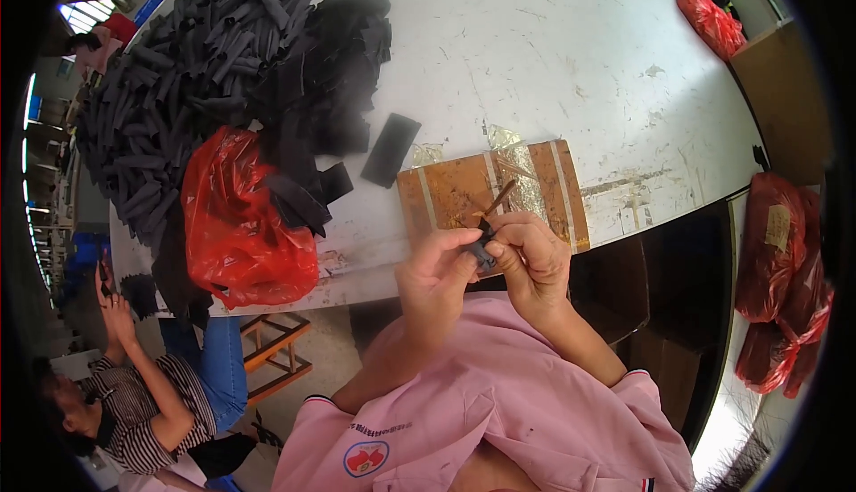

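Observation:
Both of my hands are raised over the near edge of the white table (535, 55). My left hand (437, 269) pinches a small dark grey piece of cloth (482, 256) between thumb and fingers. From the other side, my right hand (532, 264) grips the same cloth with bent fingers. A thin brown stick (501, 199) slants up from just above the fingertips; whether it is held or lies behind them I cannot tell. Below the hands is a brown cardboard sheet (446, 190) with strips of tape. A flat dark cloth rectangle (390, 150) lies beside its far left corner.
A large heap of rolled dark cloth pieces (143, 108) covers the table's left side. Before it sits a red plastic bag (241, 224) with dark cloth on it. At left, another person (160, 403) works near a wooden stool (281, 354). Red bags (771, 251) hang at right.

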Tool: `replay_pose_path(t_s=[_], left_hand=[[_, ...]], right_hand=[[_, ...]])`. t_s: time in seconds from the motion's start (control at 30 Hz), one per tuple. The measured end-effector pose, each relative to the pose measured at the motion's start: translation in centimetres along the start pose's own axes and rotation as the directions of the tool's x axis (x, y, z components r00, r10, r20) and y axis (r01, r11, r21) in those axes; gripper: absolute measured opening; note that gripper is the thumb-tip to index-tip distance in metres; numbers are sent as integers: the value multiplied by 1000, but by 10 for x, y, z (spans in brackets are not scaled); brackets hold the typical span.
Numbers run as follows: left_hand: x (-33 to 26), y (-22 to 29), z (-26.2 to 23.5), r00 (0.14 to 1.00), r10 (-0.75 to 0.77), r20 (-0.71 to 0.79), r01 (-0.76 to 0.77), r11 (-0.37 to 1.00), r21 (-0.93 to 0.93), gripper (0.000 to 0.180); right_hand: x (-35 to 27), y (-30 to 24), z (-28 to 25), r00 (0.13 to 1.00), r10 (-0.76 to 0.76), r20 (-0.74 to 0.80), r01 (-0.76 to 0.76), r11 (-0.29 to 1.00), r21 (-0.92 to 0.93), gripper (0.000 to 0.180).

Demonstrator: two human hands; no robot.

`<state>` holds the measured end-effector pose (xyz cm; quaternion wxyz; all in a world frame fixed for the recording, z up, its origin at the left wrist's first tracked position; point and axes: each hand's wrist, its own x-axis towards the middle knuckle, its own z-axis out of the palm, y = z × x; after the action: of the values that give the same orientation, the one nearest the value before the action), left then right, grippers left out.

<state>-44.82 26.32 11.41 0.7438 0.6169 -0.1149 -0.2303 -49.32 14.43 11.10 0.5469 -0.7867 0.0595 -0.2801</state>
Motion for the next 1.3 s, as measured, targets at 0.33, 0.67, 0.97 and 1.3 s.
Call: replay_pose_path(t_s=[0.33, 0.67, 0.97, 1.3], left_hand=[[25, 51, 11, 983, 38, 178, 62, 851, -522, 12], [51, 81, 18, 726, 165, 668, 607, 304, -735, 40], [65, -31, -31, 731, -437, 524, 587, 12, -810, 30], [96, 27, -30, 804, -311, 506, 594, 407, -694, 22]], right_hand=[[44, -53, -31, 994, 85, 71, -95, 984, 149, 12], [76, -73, -50, 849, 374, 373, -516, 739, 433, 21], [8, 72, 13, 876, 454, 160, -475, 761, 441, 22], [61, 18, -3, 966, 246, 84, -257, 859, 443, 32]])
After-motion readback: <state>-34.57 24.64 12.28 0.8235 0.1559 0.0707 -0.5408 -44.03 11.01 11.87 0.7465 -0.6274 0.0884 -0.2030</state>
